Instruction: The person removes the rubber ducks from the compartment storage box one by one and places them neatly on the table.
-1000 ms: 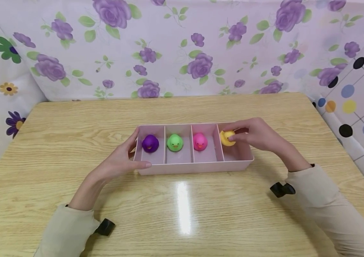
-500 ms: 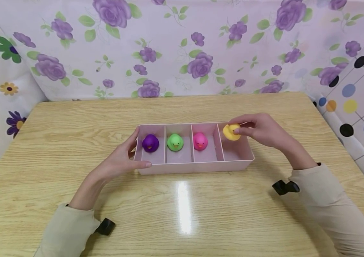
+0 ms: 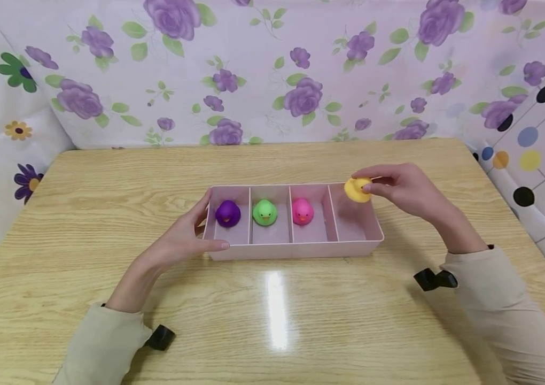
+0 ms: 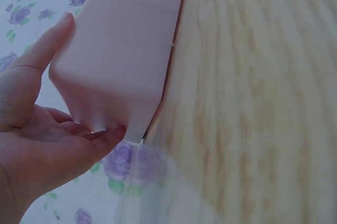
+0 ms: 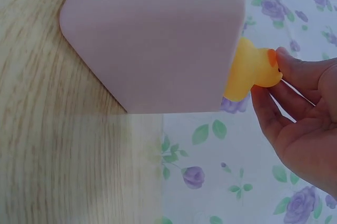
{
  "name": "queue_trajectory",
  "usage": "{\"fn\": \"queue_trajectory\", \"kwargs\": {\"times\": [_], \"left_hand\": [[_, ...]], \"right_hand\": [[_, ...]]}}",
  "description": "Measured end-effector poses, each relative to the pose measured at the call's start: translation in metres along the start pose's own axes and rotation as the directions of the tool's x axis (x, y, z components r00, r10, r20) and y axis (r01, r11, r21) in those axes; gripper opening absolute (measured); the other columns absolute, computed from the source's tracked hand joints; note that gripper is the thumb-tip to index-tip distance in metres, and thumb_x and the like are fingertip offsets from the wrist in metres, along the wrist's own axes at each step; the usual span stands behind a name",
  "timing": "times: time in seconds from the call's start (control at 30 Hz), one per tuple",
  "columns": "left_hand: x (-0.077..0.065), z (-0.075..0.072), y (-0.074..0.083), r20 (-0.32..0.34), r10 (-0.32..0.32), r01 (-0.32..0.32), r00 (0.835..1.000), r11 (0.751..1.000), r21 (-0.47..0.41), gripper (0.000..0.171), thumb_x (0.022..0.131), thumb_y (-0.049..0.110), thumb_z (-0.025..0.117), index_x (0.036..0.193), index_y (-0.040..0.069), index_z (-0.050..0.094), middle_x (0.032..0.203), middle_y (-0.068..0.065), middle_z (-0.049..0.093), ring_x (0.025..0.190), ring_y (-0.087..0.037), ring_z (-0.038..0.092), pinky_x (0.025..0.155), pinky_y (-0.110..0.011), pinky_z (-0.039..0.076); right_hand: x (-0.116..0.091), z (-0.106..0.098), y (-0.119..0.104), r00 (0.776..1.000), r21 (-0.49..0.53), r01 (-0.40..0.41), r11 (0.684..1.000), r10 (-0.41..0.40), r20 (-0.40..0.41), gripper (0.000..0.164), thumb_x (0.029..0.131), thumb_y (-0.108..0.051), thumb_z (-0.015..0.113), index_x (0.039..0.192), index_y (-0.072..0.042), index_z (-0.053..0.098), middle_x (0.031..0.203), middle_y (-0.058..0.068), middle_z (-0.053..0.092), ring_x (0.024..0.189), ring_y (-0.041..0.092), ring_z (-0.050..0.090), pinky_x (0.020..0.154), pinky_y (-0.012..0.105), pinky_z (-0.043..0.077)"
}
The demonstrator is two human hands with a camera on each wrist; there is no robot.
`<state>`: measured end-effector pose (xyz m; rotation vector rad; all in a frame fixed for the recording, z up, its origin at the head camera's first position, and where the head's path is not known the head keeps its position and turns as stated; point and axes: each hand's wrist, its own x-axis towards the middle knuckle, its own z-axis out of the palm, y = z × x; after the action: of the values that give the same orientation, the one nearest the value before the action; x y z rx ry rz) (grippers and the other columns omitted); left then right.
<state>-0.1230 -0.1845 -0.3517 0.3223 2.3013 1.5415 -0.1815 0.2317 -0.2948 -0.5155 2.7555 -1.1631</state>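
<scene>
A pink divided box [image 3: 296, 251] stands on the table. My left hand [image 3: 181, 238] grips its left end, thumb along the front rim and fingers against the end wall; the left wrist view shows the fingers curled at the box's corner. Between the thumb and fingers of my right hand [image 3: 409, 190] is a yellow rubber duck [image 3: 358, 190], held at the far rim of the rightmost compartment. In the right wrist view the duck [image 5: 245, 74] shows above the box's rim, pinched by its head. A purple duck [image 3: 227, 214], a green duck [image 3: 265, 213] and a pink duck [image 3: 303, 212] each sit in their own compartment.
The wooden table [image 3: 195, 310] extends around the box. Behind it hangs a floral sheet [image 3: 263, 69], and a dotted sheet [image 3: 542, 139] lies to the right. Black wrist cameras [image 3: 161, 338] sit at both sleeves.
My right hand has lifted the yellow duck out of the rightmost compartment, up and to the right. The left hand keeps its hold on the box, and the other ducks stay put.
</scene>
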Motion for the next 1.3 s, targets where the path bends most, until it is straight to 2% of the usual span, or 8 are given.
{"fn": "queue_trajectory", "kwargs": {"times": [0.37, 0.63, 0.97, 1.3], "left_hand": [[0.0, 0.0, 0.001, 0.0, -0.01, 0.01, 1.0, 1.0, 0.003, 0.113, 0.08, 0.018, 0.08, 0.156, 0.016, -0.004, 0.158, -0.021, 0.008, 0.142, -0.039, 0.018, 0.113, -0.05, 0.022], [0.0, 0.0, 0.0, 0.007, -0.007, 0.007, 1.0, 1.0, -0.013, 0.113, 0.08, 0.018, 0.08, 0.156, 0.017, -0.005, 0.16, -0.016, 0.003, 0.143, -0.038, 0.014, 0.113, -0.05, 0.021], [0.0, 0.0, 0.001, 0.005, 0.001, -0.001, 1.0, 1.0, -0.018, 0.113, 0.08, 0.017, 0.079, 0.156, 0.016, -0.004, 0.16, -0.016, 0.004, 0.143, -0.037, 0.015, 0.113, -0.05, 0.021], [0.0, 0.001, 0.001, 0.005, -0.016, 0.016, 1.0, 1.0, -0.008, 0.114, 0.081, 0.017, 0.079, 0.156, 0.018, -0.006, 0.158, -0.022, 0.007, 0.141, -0.041, 0.019, 0.112, -0.051, 0.023]], "right_hand": [[-0.004, -0.009, 0.003, 0.999, 0.012, -0.013, 1.0, 0.013, -0.035, 0.031, 0.091, -0.014, 0.069, 0.121, -0.008, 0.069, 0.119, 0.011, 0.066, 0.09, 0.004, 0.064, 0.072, 0.018, 0.052], [-0.004, -0.017, 0.011, 0.997, 0.002, -0.065, 0.998, 0.065, -0.038, 0.033, 0.092, -0.017, 0.068, 0.124, -0.008, 0.068, 0.122, 0.013, 0.064, 0.088, 0.003, 0.065, 0.073, 0.02, 0.054], [-0.003, -0.024, 0.024, 0.992, 0.016, -0.109, 0.994, 0.11, -0.058, 0.034, 0.092, -0.016, 0.068, 0.125, -0.005, 0.066, 0.122, 0.015, 0.063, 0.087, 0.0, 0.064, 0.073, 0.018, 0.052], [-0.001, -0.025, 0.037, 0.989, 0.009, -0.146, 0.989, 0.146, -0.032, 0.037, 0.092, -0.02, 0.068, 0.126, -0.005, 0.066, 0.125, 0.015, 0.062, 0.088, 0.001, 0.064, 0.075, 0.017, 0.051]]}}
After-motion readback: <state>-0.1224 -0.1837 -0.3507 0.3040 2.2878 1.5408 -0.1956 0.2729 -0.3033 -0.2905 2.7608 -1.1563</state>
